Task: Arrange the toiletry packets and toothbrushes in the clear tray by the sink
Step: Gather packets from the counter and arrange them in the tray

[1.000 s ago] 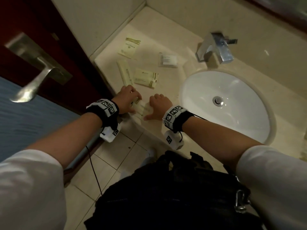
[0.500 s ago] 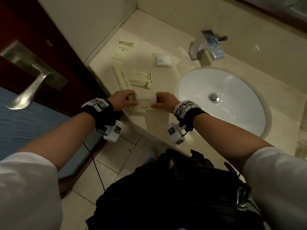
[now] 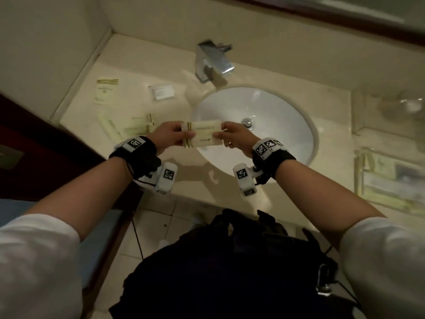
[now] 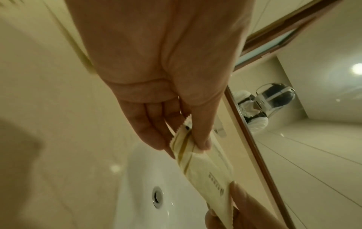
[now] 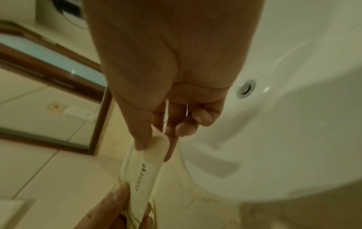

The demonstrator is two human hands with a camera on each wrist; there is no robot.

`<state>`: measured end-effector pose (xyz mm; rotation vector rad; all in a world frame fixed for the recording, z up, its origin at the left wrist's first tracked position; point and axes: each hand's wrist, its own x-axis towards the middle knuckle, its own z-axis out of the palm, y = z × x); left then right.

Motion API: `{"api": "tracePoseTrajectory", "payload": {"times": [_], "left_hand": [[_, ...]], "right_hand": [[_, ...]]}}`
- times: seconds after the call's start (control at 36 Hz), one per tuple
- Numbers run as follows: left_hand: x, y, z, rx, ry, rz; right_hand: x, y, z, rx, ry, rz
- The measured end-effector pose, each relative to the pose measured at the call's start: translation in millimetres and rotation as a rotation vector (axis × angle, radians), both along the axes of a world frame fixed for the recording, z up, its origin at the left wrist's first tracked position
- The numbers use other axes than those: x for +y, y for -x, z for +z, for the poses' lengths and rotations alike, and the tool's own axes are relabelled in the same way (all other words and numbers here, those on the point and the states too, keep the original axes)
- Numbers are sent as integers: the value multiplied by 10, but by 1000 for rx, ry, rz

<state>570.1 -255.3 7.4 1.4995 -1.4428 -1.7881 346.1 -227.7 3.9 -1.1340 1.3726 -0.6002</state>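
Observation:
Both hands hold cream toiletry packets (image 3: 203, 134) with gold stripes in the air over the sink's left edge. My left hand (image 3: 174, 136) pinches their striped end (image 4: 188, 148); my right hand (image 3: 232, 137) pinches the other end (image 5: 154, 148). More packets (image 3: 140, 125) and a long wrapped toothbrush (image 3: 110, 128) lie on the counter at the left. A flat sachet (image 3: 105, 90) and a small white packet (image 3: 161, 92) sit further back. The clear tray (image 3: 388, 178) stands at the right with packets in it.
The white sink basin (image 3: 264, 120) and chrome faucet (image 3: 212, 63) fill the middle. A clear glass holder (image 3: 391, 111) stands at the back right. A dark wooden door (image 3: 46, 157) is at the left. A black bag (image 3: 230, 261) hangs below my arms.
Both hands lifted the packets off the counter's front left edge and carried them up and right, over the sink rim. The view has turned right, bringing the clear tray into sight.

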Motion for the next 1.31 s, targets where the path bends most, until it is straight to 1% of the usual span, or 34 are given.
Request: {"api": "tracePoseTrajectory", "payload": {"times": [0.14,0.22,0.28,0.44,0.53,0.75,0.94,1.06,1.19,1.31], "left_hand": [[28,684,74,-7,12,-140],[103,1148,113,-29,37,-197],[142,1350,106,-46,50,-213],[373,2229,87,-94,65,-300],[523,2688,104,-89,72,-359],[864,3763,99,-97,128,-448],[1086,4381,31,-106,143,-506],[1182,4669,25,-131,179,-553],[1230,4920,-19,-174,209,-586],[1252,5043,-73,-213,236,-604]], "right_hand": [[268,626,51,13,25,-136],[474,1053,66,27,41,-212],[576,1236,80,37,47,-244],[993,2040,137,79,63,-320],[1217,2452,150,94,73,-377],[1745,3361,135,154,65,-521],[2046,3908,67,227,40,-568],[2187,4139,42,228,55,-608],[2291,4325,-2,192,47,-687],[2346,4422,-39,200,49,-710]]}}
